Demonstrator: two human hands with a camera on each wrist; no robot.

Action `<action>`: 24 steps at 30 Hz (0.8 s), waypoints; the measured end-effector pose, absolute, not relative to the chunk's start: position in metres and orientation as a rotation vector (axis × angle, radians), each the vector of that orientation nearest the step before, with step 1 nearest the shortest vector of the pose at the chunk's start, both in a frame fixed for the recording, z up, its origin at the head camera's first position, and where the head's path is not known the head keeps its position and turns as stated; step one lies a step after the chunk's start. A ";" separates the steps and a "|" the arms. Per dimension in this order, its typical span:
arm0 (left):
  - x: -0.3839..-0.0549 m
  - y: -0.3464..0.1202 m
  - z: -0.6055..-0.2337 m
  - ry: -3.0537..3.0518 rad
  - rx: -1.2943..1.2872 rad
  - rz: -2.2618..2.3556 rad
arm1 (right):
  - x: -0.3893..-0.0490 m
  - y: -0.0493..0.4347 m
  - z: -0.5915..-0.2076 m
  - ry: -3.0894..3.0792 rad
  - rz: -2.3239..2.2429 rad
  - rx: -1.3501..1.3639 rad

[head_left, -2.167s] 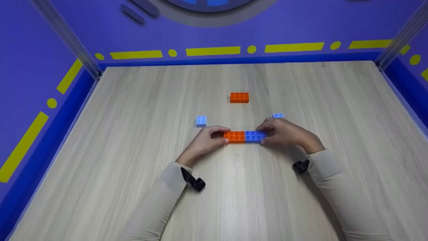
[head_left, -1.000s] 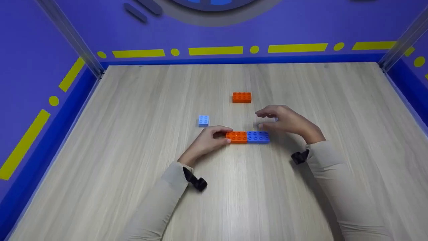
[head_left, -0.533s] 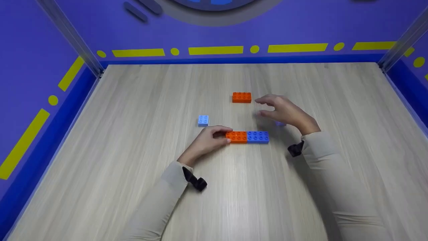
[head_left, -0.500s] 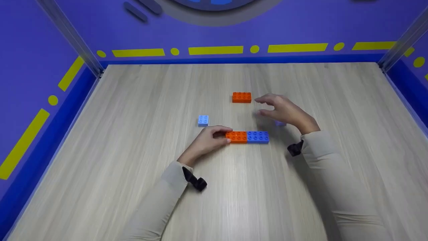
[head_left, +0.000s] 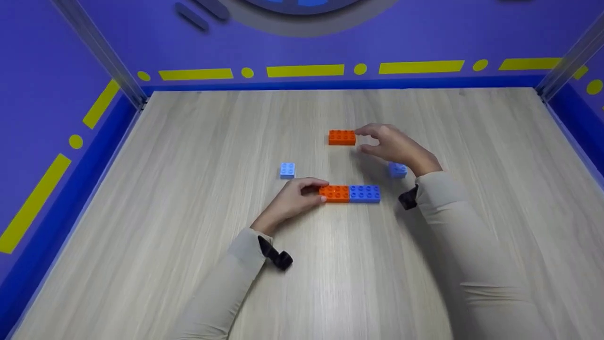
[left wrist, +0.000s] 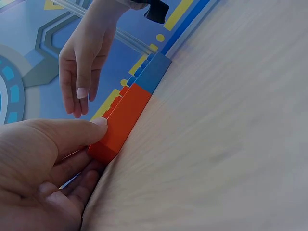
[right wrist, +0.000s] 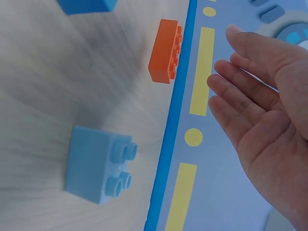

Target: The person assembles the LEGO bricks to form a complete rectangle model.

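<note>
My left hand [head_left: 293, 200] pinches the left end of an orange toy building brick [head_left: 336, 194] between thumb and fingers. A blue brick [head_left: 364, 194] of the same size lies end to end with it, flat on the table. In the left wrist view the thumb presses the orange side [left wrist: 124, 118]. My right hand [head_left: 391, 144] hovers with fingers and thumb apart, fingertips right beside a second orange brick [head_left: 342, 138] farther back. The right wrist view shows that hand [right wrist: 264, 96] holding nothing, with the far orange brick [right wrist: 163, 50] beyond it.
A small light blue brick [head_left: 287, 171] lies behind the left hand. Another small blue brick [head_left: 397, 170] sits below the right hand, near its wrist. Purple panels [head_left: 302, 47] with yellow marks wall in the wooden table [head_left: 212, 141] at back and sides.
My right hand has let go of the blue brick, risen and moved back toward the far orange brick, uncovering the small blue brick. The left hand keeps its hold on the near orange brick.
</note>
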State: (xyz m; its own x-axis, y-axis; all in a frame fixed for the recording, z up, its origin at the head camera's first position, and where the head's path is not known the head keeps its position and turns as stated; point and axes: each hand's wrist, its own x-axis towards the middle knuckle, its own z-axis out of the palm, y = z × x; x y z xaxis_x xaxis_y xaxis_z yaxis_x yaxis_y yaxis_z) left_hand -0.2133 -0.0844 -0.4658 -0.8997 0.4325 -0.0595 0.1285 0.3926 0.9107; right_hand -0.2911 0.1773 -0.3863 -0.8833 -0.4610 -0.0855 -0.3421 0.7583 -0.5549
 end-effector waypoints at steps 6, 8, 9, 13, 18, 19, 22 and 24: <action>-0.213 -0.085 -0.466 2.354 0.490 1.511 | -0.301 0.172 -0.387 2.729 -0.797 -0.645; -0.213 -0.085 -0.465 2.357 0.486 1.512 | -0.305 0.171 -0.388 2.722 -0.796 -0.633; -0.213 -0.085 -0.465 2.359 0.485 1.513 | -0.306 0.170 -0.388 2.718 -0.795 -0.623; -0.213 -0.084 -0.465 2.363 0.483 1.510 | -0.313 0.169 -0.390 2.709 -0.789 -0.566; -0.213 -0.083 -0.466 2.371 0.475 1.501 | -0.320 0.168 -0.396 2.702 -0.780 -0.545; -0.213 -0.083 -0.466 2.373 0.473 1.498 | -0.321 0.169 -0.397 2.699 -0.778 -0.540; -0.213 -0.084 -0.466 2.374 0.467 1.499 | -0.324 0.170 -0.399 2.682 -0.782 -0.518; -0.214 -0.084 -0.466 2.371 0.467 1.502 | -0.325 0.170 -0.400 2.673 -0.781 -0.502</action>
